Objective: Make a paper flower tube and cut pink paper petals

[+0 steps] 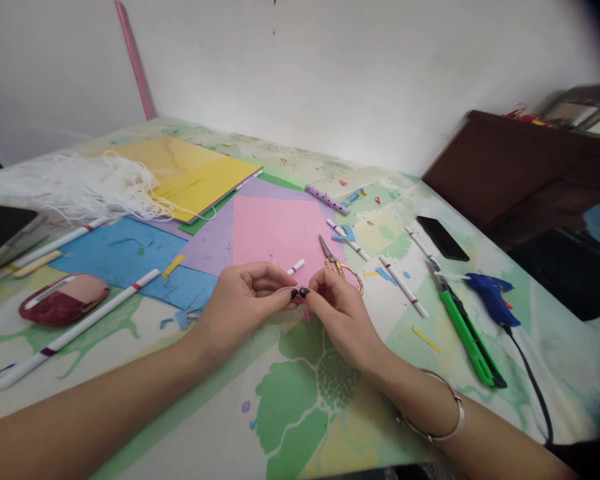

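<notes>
Head view: 2 hands (250, 290), curled nearly closed, pinch a thin pale strand (284, 289) lying roughly crosswise.

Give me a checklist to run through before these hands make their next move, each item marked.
1. Hands together: ok. The left hand and right hand meet at the fingertips.
2. Piece in the grip identified: cannot tell. It is too small to make out.
3. Scissors close by: ok. They lie just beyond the right hand.
4. Cutter blade retracted: not ok. Metal appears to stick out of the green body's far end.
5. Glue gun hot: cannot tell. It lies on the table, and nothing visible shows its heat.
6. Scraps swept away: not ok. Blue scraps lie near the left hand.
</notes>
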Demonstrator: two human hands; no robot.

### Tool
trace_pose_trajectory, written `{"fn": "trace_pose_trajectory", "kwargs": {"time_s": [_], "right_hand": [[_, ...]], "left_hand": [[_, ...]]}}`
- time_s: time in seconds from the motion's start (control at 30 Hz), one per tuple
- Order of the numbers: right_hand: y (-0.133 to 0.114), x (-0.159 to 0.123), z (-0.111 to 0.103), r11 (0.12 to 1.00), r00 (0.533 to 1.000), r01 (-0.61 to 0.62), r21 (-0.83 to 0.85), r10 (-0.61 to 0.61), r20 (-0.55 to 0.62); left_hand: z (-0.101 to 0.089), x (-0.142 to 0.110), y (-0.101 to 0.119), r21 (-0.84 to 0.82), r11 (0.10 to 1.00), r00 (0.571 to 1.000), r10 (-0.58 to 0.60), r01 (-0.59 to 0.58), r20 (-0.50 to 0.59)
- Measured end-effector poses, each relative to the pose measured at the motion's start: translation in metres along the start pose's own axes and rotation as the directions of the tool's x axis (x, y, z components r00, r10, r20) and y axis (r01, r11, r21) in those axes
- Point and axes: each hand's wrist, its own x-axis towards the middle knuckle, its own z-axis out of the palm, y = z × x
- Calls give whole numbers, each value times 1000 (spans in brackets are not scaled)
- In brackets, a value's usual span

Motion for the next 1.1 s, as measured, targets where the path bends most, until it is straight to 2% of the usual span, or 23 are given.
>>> {"fn": "trace_pose_trajectory", "kwargs": {"time_s": [0.13, 0.27, 0.47, 0.7, 0.83, 1.1], "right_hand": [[-1, 1, 0, 997, 999, 28, 73, -26, -34], [-3, 1, 1, 997, 999, 48, 64, -47, -20], [-2, 2, -1, 997, 998, 56, 61, -53, -43], [-1, 1, 0, 998, 999, 47, 47, -46, -25], [-2, 1, 0, 996, 1000, 29, 87, -30, 2], [-6, 2, -3, 979, 995, 57, 194, -72, 70]], "left_hand": [[0, 2, -1, -56, 998, 1000, -2, 3, 22], [-1, 2, 0, -64, 998, 1000, 1, 0, 8], [1, -1, 5, -58, 998, 998, 19, -16, 56], [0, 0, 3, -29, 999, 999, 37, -37, 3], [-1, 0, 3, -33, 999, 1000, 27, -27, 9], [-1, 0, 5, -26, 998, 998, 56, -55, 8]]}}
